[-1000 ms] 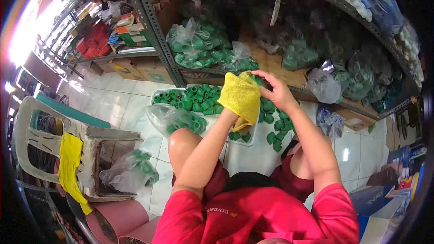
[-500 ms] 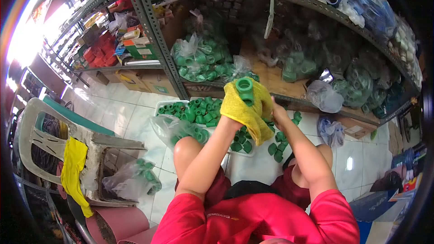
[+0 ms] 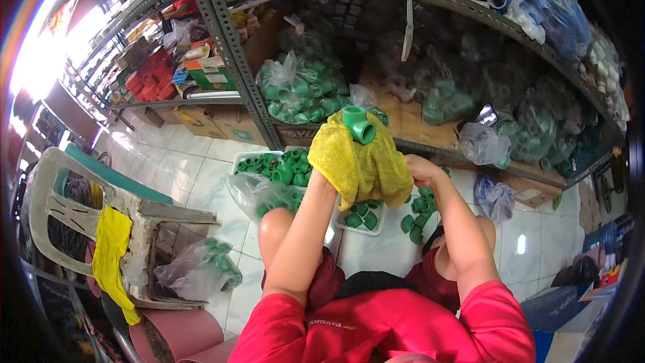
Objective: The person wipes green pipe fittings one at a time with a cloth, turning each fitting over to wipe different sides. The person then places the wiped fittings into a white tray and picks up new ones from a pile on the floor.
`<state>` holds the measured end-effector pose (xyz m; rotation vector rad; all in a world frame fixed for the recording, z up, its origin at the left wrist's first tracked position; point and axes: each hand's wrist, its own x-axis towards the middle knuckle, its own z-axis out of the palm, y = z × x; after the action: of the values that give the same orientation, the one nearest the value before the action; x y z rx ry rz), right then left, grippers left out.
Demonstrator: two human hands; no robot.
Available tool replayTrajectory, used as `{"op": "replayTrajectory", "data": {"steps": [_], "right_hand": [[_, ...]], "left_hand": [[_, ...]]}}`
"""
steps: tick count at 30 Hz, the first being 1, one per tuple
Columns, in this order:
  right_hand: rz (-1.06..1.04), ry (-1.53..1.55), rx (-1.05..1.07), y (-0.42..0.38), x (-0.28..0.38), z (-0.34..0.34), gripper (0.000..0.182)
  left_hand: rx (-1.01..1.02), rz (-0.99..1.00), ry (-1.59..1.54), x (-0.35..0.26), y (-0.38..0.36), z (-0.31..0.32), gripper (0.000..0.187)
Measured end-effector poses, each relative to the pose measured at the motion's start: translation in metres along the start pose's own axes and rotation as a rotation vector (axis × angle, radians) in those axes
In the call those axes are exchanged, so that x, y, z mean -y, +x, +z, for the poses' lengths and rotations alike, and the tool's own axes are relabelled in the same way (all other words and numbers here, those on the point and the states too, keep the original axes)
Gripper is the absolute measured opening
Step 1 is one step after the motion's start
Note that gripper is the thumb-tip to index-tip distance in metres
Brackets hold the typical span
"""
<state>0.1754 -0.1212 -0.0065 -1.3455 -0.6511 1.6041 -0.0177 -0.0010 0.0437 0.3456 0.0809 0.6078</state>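
Observation:
A green plastic pipe tee (image 3: 360, 125) is held up in the air in front of the shelf, against a yellow cloth (image 3: 366, 168). My left hand (image 3: 325, 183) is mostly covered by the cloth and grips the tee through it; its fingers are hidden. At the cloth's right edge, my right hand (image 3: 423, 171) has its fingers closed on the fabric. Below, a white tray (image 3: 363, 230) holds green pipe fittings, partly covered by the cloth. Loose green fittings (image 3: 418, 218) lie on the tiles to its right.
A metal shelf (image 3: 269, 121) with bagged green fittings (image 3: 302, 91) stands ahead. Left are a worn plastic chair (image 3: 60, 205) with a yellow cloth (image 3: 111, 255) and a bag of fittings (image 3: 198, 269). Another tray of fittings (image 3: 236, 159) sits behind a plastic bag (image 3: 259, 195).
The tee has turned, its front opening now facing down toward me. The cloth has spread wider and shifted left, and my right hand has moved slightly outward with its edge.

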Motion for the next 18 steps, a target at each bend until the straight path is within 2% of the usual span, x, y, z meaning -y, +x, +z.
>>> {"op": "replayTrajectory", "data": {"steps": [2,3,4,6,7,8,10,11,12,13,14,15,16,17,18], "right_hand": [[-0.147,-0.202,-0.071,0.004,0.002,-0.010,0.026],[-0.234,-0.168,-0.140,-0.007,0.012,-0.002,0.032],[-0.235,-0.167,-0.142,-0.018,0.022,0.005,0.032],[-0.342,0.365,0.033,-0.033,0.036,0.012,0.036],[-0.379,0.474,0.149,-0.034,0.034,0.011,0.037],[-0.384,0.474,0.146,-0.032,0.030,0.015,0.037],[-0.555,0.359,0.048,-0.021,0.025,0.039,0.037],[-0.599,0.162,-0.148,-0.017,0.026,0.051,0.037],[-0.737,0.043,-0.201,-0.013,0.020,0.058,0.044],[-0.726,-0.036,-0.299,-0.018,0.026,0.066,0.047],[-0.710,-0.114,-0.396,-0.025,0.032,0.072,0.049],[-0.705,-0.108,-0.404,-0.024,0.031,0.066,0.049],[-0.794,-0.230,-0.385,-0.023,0.029,0.057,0.051],[-0.881,-0.353,-0.361,-0.022,0.028,0.052,0.053],[-0.879,-0.352,-0.362,-0.023,0.028,0.052,0.053]], "left_hand": [[0.012,-0.012,-0.003,0.000,0.002,-0.002,0.032],[0.023,-0.020,-0.005,-0.001,0.003,-0.004,0.032],[0.024,-0.022,-0.004,-0.002,0.003,-0.006,0.032],[0.038,0.001,0.032,-0.003,0.005,-0.010,0.028],[0.040,-0.003,0.033,0.002,0.006,-0.012,0.028],[0.014,0.028,0.092,0.009,0.008,-0.014,0.028],[-0.011,0.052,0.152,0.026,0.008,-0.010,0.027],[-0.022,0.326,0.708,0.036,0.007,-0.007,0.028],[-0.030,0.601,1.262,0.045,0.005,-0.005,0.028],[-0.090,0.685,1.311,0.050,0.006,-0.011,0.029],[-0.086,0.672,1.312,0.046,0.006,-0.020,0.029],[-0.002,0.575,1.380,0.034,0.006,-0.031,0.027],[0.081,0.479,1.441,0.024,0.002,-0.011,0.025],[-0.133,0.103,0.844,0.022,-0.006,0.011,0.024],[0.118,0.277,1.545,0.014,0.003,-0.020,0.023]]}}
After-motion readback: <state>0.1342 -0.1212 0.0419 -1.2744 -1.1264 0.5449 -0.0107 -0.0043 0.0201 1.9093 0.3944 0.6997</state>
